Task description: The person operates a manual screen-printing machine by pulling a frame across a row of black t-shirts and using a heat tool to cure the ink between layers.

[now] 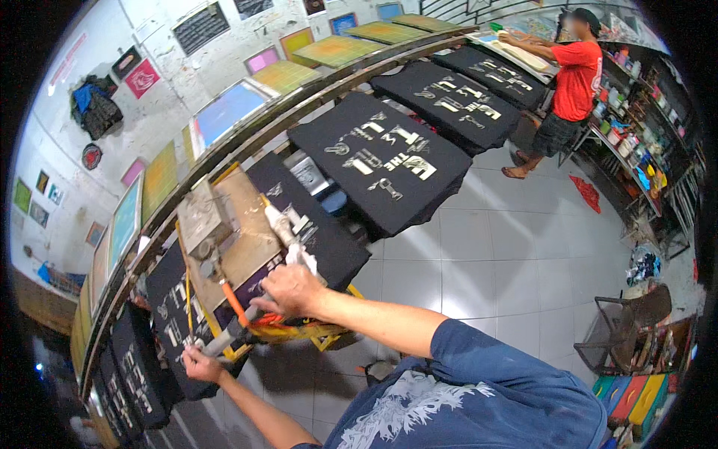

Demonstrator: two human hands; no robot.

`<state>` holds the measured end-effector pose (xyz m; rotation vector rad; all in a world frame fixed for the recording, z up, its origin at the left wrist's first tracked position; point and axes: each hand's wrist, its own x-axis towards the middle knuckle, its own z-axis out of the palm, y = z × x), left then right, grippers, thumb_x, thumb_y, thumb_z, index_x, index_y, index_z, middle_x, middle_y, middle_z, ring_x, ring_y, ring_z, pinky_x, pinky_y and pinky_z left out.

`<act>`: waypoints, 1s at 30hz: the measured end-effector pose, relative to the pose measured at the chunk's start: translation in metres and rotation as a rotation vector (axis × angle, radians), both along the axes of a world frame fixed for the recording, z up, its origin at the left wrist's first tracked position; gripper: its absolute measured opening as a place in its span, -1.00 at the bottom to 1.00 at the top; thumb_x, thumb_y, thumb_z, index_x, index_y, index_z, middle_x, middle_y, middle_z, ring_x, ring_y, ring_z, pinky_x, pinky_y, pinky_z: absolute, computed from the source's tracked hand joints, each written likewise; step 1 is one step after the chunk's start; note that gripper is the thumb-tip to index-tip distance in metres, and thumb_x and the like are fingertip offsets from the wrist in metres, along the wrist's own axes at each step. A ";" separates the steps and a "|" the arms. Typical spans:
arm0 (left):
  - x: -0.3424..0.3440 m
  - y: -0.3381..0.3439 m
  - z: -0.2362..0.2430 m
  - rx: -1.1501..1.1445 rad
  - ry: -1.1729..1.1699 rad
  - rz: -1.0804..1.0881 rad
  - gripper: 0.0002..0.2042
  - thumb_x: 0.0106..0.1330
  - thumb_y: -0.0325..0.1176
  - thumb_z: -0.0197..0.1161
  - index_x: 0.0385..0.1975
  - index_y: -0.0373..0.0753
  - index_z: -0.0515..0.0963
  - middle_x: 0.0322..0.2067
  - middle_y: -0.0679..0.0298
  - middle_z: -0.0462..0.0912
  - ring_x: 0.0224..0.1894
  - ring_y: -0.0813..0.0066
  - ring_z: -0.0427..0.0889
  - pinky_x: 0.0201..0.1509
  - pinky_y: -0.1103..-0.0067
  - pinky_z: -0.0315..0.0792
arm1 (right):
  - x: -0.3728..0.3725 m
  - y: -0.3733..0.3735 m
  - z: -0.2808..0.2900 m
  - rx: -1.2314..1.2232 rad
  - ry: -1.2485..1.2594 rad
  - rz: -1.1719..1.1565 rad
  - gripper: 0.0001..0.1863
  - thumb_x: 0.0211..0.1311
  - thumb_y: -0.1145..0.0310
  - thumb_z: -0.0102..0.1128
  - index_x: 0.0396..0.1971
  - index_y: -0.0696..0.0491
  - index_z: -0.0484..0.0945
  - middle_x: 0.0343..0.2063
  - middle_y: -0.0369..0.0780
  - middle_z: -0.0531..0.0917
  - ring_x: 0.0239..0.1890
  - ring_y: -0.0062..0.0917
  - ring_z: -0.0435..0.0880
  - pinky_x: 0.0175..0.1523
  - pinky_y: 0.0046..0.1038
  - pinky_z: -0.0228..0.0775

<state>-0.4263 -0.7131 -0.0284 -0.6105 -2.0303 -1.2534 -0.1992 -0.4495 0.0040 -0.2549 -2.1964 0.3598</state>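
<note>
A machine with a dusty tan top (244, 217) and grey metal box (202, 213) stands over black printed shirts (172, 314) on boards, within a yellow frame (223, 338). A grey bar (224, 340) runs along its near side beside an orange tube (233, 303). My left hand (203, 364) is closed on the bar's pale lower end, by a thin yellow rod. My right hand (292, 290) is closed around the bar further up, just below a white-wrapped handle (284, 228); its fingertips are partly hidden.
More printed black shirts (374, 172) lie on boards along a rail (351, 67), with coloured screens (228, 108) leaning behind. A co-worker in red (572, 82) works at the far end, by cluttered shelves (636, 142). A chair (636, 314) stands at the right on grey tiles.
</note>
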 end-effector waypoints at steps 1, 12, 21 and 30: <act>0.000 0.000 0.000 0.018 -0.023 0.005 -0.64 0.54 -0.28 0.09 -0.48 -0.40 0.55 -0.57 0.12 0.60 -0.50 0.29 0.51 -0.33 0.35 0.40 | -0.002 -0.003 0.001 -0.012 0.006 -0.017 -0.47 0.31 -0.14 0.27 -0.58 0.06 0.59 -0.60 -0.14 0.61 -0.45 -0.26 0.67 -0.32 -0.23 0.52; 0.069 0.014 0.024 -0.013 -0.047 0.008 -0.65 0.47 -0.27 0.15 -0.59 -0.30 0.57 -0.62 0.09 0.62 -0.58 0.13 0.58 -0.42 0.27 0.40 | 0.030 0.008 0.020 -0.018 -0.163 -0.161 -0.50 0.29 -0.06 0.16 -0.63 0.06 0.68 -0.62 -0.04 0.69 -0.49 -0.14 0.73 -0.25 -0.10 0.56; 0.191 -0.020 0.028 -0.074 -0.035 -0.225 -0.75 0.33 -0.40 0.28 -0.59 -0.24 0.43 -0.62 0.17 0.44 -0.56 0.16 0.47 -0.43 0.28 0.30 | 0.125 -0.007 0.019 0.087 -0.080 -0.173 -0.67 0.24 0.25 0.23 -0.70 0.04 0.53 -0.64 -0.16 0.60 -0.49 -0.22 0.60 -0.27 -0.21 0.39; 0.214 -0.055 0.034 -0.053 -0.061 -0.471 -0.78 0.20 -0.50 0.33 -0.63 -0.25 0.43 -0.66 0.14 0.46 -0.61 0.12 0.47 -0.49 0.32 0.31 | 0.214 -0.095 0.017 0.122 -0.062 -0.400 -0.75 -0.01 0.34 0.26 -0.74 0.01 0.39 -0.73 -0.22 0.39 -0.63 -0.29 0.42 -0.42 -0.28 0.24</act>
